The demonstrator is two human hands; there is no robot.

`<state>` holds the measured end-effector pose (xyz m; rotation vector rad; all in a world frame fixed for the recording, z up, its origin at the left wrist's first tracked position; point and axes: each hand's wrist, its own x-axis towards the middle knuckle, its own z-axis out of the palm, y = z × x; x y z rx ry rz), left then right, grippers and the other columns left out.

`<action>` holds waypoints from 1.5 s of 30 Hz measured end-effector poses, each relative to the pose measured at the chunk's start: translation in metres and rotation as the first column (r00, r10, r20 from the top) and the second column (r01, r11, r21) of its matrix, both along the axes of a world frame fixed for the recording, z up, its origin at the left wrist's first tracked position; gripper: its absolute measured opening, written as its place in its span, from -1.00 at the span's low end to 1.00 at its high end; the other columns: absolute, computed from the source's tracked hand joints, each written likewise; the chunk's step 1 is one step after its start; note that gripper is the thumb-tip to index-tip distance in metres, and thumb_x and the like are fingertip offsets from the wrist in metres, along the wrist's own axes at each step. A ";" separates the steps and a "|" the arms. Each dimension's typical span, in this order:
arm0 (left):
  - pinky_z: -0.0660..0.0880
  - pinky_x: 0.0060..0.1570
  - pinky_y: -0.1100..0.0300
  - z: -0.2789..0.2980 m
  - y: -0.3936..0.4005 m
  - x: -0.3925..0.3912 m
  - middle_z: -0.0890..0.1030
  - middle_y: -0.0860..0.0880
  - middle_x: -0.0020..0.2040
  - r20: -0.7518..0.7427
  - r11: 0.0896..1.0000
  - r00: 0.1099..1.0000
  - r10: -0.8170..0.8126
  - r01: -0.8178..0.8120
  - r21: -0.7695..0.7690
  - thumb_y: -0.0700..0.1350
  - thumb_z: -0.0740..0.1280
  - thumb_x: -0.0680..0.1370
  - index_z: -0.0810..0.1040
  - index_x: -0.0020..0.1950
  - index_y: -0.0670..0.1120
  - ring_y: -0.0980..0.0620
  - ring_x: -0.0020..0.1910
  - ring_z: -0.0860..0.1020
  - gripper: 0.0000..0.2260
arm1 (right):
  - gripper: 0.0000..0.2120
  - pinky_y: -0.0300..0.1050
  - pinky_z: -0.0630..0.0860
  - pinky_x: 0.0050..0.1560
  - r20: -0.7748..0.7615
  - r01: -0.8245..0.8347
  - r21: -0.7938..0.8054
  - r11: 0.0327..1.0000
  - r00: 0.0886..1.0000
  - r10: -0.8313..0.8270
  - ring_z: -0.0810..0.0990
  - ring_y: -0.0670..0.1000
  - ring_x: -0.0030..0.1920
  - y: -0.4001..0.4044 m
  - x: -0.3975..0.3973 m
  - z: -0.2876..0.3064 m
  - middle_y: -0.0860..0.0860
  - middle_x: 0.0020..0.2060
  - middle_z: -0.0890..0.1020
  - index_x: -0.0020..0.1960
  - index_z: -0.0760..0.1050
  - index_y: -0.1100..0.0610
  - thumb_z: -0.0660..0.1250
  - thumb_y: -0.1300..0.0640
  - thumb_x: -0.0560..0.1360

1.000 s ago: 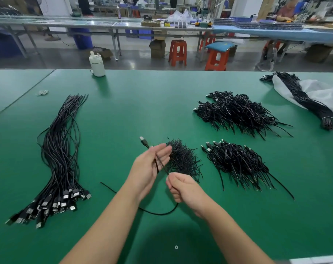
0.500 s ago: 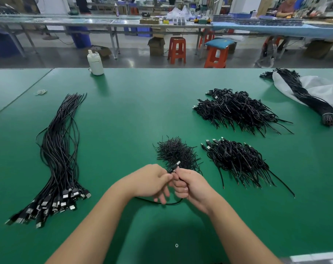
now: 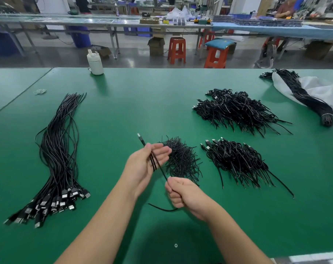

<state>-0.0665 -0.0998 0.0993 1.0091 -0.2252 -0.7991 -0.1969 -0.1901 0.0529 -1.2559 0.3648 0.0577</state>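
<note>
Black USB cable (image 3: 153, 162) folded across left grip (image 3: 140, 169), thumb-pinned, just left of twist-tie pile (image 3: 182, 159); right grip (image 3: 184, 195) fisted round its tail, below pile. Green desk (image 3: 142, 103); workshop hall, orange stools (image 3: 176, 49) far beyond pile.

Green table (image 3: 142, 103), contents:
- Bundle of long straight black cables (image 3: 61, 149), loose, along the left side; plugs fanned toward the near left corner.
- Rubber bands (image 3: 40, 91), small cluster, near the left edge, beyond the bundle's far tips.
- White bottle (image 3: 95, 62), upright, at the far edge, left of centre.
- Heap of short black ties (image 3: 182, 162), mid-table.
- Two heaps of coiled black cables: the smaller (image 3: 236, 161) just right of the ties, the larger (image 3: 238, 109) beyond it.
- Tied cable bundle (image 3: 304, 98), lying on a clear plastic bag (image 3: 318, 88), far right corner.

Floor beyond the far edge: red stool (image 3: 177, 49), cushioned stool (image 3: 217, 52), cardboard box (image 3: 156, 45), blue bin (image 3: 81, 38), long bench (image 3: 104, 21).
</note>
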 end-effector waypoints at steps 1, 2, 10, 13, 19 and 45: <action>0.65 -0.05 0.05 0.006 0.001 0.003 0.69 -0.23 -0.16 -0.094 0.996 0.995 0.016 -0.025 -0.091 -0.11 0.04 0.71 0.50 0.07 -0.27 -0.18 -0.02 0.69 -0.68 | -0.64 -0.12 -0.04 -0.40 -0.019 0.003 -0.010 1.000 1.000 -0.003 -0.01 0.01 -0.39 0.001 -0.001 -0.002 -0.01 -0.44 0.15 -0.28 0.36 0.05 0.12 0.00 0.68; 0.65 -0.19 0.11 0.013 0.005 0.007 0.65 -0.14 -0.30 -0.147 0.988 0.989 0.005 -0.027 -0.152 -0.10 0.07 0.70 0.49 0.00 -0.22 -0.12 -0.16 0.70 -0.72 | -0.64 -0.11 -0.05 -0.39 -0.035 0.021 -0.005 1.000 0.999 -0.021 -0.02 0.01 -0.38 0.001 -0.002 -0.003 -0.01 -0.43 0.14 -0.27 0.34 0.06 0.11 0.00 0.68; 0.28 -0.47 0.23 0.031 0.044 0.019 0.58 -0.07 -0.40 0.374 0.595 0.463 -0.803 0.614 0.518 -0.10 0.17 0.68 0.61 0.02 -0.28 0.10 -0.59 0.36 -0.69 | -0.64 -0.16 -0.05 -0.42 -0.009 0.238 0.069 0.969 0.971 -0.238 0.03 -0.07 -0.44 -0.015 0.001 0.017 -0.06 -0.46 0.17 -0.26 0.35 0.09 0.11 0.03 0.69; 0.37 -0.46 0.27 0.028 0.034 0.008 0.70 -0.10 -0.21 0.297 0.462 0.380 -0.876 0.482 0.745 -0.11 0.11 0.71 0.56 0.08 -0.28 0.06 -0.48 0.57 -0.69 | -0.60 -0.17 -0.05 -0.44 0.030 0.210 0.030 0.977 0.977 -0.211 0.04 -0.08 -0.46 -0.010 0.007 0.028 -0.07 -0.46 0.17 -0.32 0.39 0.02 0.11 0.05 0.69; 0.59 -0.15 0.09 0.014 0.020 0.004 0.71 -0.20 -0.03 0.462 0.784 0.719 -0.520 0.187 0.592 -0.18 0.10 0.70 0.58 0.02 -0.22 -0.05 -0.08 0.70 -0.73 | -0.71 -0.25 0.02 -0.48 0.079 0.128 -0.065 0.990 0.989 -0.123 0.09 -0.09 -0.46 -0.008 0.002 0.041 -0.07 -0.44 0.24 -0.21 0.40 0.05 0.12 0.11 0.68; 0.52 0.17 -0.11 -0.001 0.015 -0.021 0.57 -0.48 0.11 0.097 0.883 0.890 -0.446 0.455 -0.113 -0.11 0.28 0.59 0.62 -0.02 -0.24 -0.36 0.17 0.58 -0.78 | -0.79 -0.15 0.52 -0.10 0.221 0.292 -0.362 0.885 0.949 -0.223 0.60 -0.09 -0.18 0.007 -0.001 0.023 0.06 -0.19 0.72 0.04 0.66 0.13 0.52 0.25 0.42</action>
